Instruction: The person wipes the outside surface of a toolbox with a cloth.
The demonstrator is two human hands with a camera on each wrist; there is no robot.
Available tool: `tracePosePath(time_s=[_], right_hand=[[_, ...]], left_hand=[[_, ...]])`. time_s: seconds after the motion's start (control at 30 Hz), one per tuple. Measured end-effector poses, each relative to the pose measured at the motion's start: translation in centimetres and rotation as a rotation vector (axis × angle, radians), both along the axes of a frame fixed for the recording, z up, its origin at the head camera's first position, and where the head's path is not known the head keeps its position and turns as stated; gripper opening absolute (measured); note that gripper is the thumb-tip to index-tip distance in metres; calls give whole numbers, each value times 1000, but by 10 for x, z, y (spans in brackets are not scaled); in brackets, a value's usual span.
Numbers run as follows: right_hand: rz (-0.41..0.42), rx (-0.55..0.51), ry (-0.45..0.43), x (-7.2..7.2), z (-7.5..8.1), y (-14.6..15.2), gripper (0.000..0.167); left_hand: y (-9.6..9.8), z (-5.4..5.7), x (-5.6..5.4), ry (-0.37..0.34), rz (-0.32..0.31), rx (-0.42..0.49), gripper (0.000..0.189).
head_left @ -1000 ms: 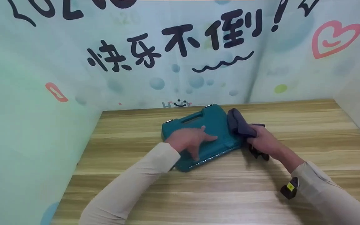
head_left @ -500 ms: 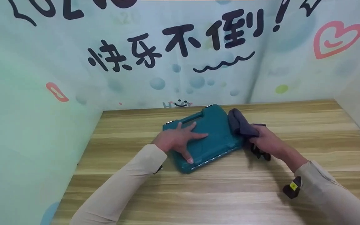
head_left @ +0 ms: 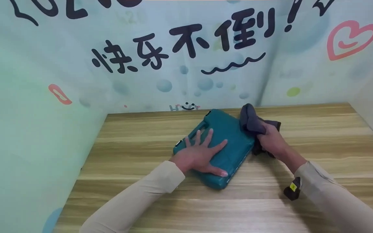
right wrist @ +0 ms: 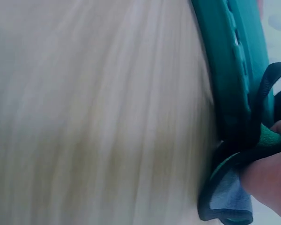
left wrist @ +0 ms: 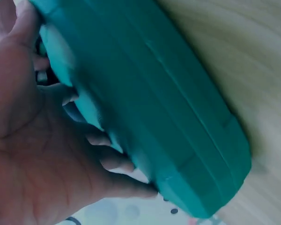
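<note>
A teal plastic carrying case (head_left: 228, 139) lies turned at an angle on the wooden table, its handle side facing the back left. My left hand (head_left: 201, 155) rests on its top with the fingers spread wide. In the left wrist view, those fingertips lie along the upper edge of the case (left wrist: 140, 93). My right hand (head_left: 272, 139) grips a dark grey-purple cloth (head_left: 252, 119), bunched against the right end of the case. The right wrist view shows dark edging and a green inner side on the cloth (right wrist: 229, 187), next to the hinged side of the case.
The wood-grain table (head_left: 134, 142) runs back to a pale blue printed backdrop (head_left: 141, 90) with large dark characters. Pale walls stand at the left and right. A small black device (head_left: 292, 189) with a yellow label hangs at the right sleeve.
The case has turned, its near-left corner swinging toward the front and right. My left hand has moved right with it, fingers spread. The cloth in my right hand has shifted slightly up.
</note>
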State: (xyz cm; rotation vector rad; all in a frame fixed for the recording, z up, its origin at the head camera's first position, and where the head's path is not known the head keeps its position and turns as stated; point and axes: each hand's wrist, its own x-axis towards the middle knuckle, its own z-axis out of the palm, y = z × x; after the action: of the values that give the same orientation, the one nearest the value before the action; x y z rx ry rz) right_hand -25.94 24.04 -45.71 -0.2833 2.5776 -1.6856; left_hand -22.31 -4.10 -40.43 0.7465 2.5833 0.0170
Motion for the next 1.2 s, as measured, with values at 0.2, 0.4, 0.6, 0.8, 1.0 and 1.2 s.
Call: tracePosePath(time_s=[0.2, 0.4, 0.6, 0.8, 1.0, 1.2], right_hand=[[-49, -124, -27, -2, -4, -5, 66], [-114, -163, -19, 8, -8, -16, 65], [-147, -143, 32, 25, -12, -31, 60], [-127, -93, 86, 40, -14, -46, 49], [-43, -109, 93, 56, -13, -55, 57], [-2, -104, 89, 72, -12, -54, 62]], left_hand=[[17, -4, 3, 9, 37, -19, 112], [24, -5, 8, 15, 81, -13, 116], [32, -7, 10, 10, 163, -11, 119], [36, -8, 4, 16, 235, -38, 121], [37, -8, -4, 28, 283, -57, 122], [40, -10, -8, 35, 300, -61, 123]])
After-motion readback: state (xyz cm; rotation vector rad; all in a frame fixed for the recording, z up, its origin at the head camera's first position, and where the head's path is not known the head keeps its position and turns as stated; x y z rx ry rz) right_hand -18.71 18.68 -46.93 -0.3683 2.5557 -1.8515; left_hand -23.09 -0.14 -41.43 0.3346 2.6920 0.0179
